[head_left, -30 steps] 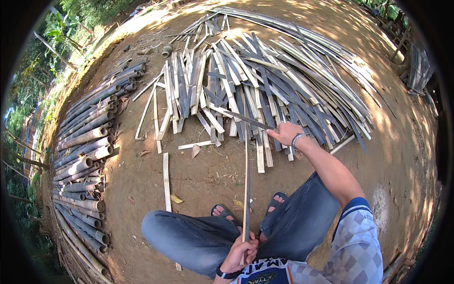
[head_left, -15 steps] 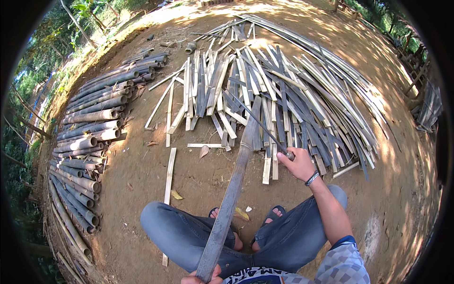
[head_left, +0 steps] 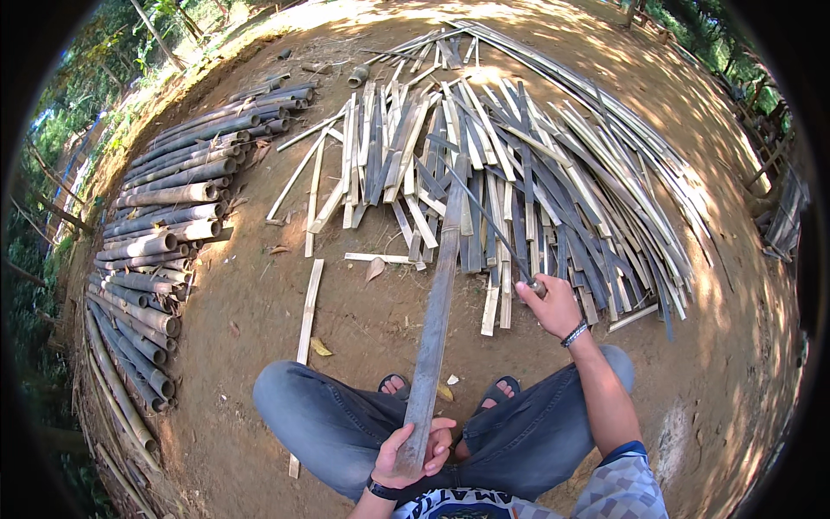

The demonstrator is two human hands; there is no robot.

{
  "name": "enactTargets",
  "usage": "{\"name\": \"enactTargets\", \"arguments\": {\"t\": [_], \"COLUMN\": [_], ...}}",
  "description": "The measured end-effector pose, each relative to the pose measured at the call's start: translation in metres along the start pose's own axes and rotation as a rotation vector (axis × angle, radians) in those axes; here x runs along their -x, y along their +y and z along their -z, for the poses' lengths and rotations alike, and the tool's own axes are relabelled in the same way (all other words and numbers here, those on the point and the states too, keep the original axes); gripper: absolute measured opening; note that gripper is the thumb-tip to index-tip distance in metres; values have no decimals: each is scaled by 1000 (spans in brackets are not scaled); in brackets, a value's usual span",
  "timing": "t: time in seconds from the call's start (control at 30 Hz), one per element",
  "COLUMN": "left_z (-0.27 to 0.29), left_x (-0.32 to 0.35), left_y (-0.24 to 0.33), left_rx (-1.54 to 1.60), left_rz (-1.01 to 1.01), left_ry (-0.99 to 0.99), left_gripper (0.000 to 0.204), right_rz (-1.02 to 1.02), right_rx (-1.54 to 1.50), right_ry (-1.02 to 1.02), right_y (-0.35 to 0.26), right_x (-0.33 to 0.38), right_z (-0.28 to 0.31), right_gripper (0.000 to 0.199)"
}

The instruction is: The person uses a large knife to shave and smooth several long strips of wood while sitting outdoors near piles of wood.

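My left hand (head_left: 410,450) is closed around the near end of a long grey bamboo strip (head_left: 432,337), between my bent knees. The strip slants up and away from me, and its far end lies over a heap of split bamboo (head_left: 510,182). My right hand (head_left: 553,306) grips the handle of a long, thin-bladed machete (head_left: 494,232), to the right of the strip. Its dark blade points up and to the left, crossing near the strip's far part; whether the two touch, I cannot tell.
Whole bamboo poles (head_left: 164,246) are stacked at the left. One pale slat (head_left: 309,311) lies on the dirt by my left knee, another crosswise (head_left: 378,258) before the heap. Dry leaves (head_left: 321,347) dot the ground near my sandalled feet.
My left hand has come up from the lower edge into full view, and the strip's near end has moved forward and right. The right hand with the machete has shifted only slightly.
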State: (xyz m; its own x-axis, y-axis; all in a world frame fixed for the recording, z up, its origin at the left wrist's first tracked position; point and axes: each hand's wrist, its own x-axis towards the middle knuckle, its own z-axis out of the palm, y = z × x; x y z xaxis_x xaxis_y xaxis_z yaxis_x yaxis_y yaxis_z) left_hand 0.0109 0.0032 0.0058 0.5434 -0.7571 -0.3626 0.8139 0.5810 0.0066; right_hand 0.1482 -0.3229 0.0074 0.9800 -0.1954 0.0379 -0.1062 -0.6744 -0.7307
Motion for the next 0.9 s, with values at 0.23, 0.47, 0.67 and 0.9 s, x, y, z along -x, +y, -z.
{"name": "enactTargets", "arguments": {"t": [0.23,0.47,0.67,0.9], "left_z": [14,21,20,28], "left_x": [-9,-16,-19,-14], "left_y": [13,27,34,39], "left_rx": [-559,-411,-294,-195], "left_rz": [-65,-169,-169,-165], "left_ry": [395,217,106,73], "left_gripper": [36,26,16,30], "right_rz": [-5,14,245,415], "right_rx": [33,74,204,321], "right_ry": [-156,-248,-476,-710], "right_y": [-13,-7,-20,-53], "right_x": [-1,4,29,73], "right_z": [-6,-20,-40,-60], "right_gripper": [54,55,52,49]}}
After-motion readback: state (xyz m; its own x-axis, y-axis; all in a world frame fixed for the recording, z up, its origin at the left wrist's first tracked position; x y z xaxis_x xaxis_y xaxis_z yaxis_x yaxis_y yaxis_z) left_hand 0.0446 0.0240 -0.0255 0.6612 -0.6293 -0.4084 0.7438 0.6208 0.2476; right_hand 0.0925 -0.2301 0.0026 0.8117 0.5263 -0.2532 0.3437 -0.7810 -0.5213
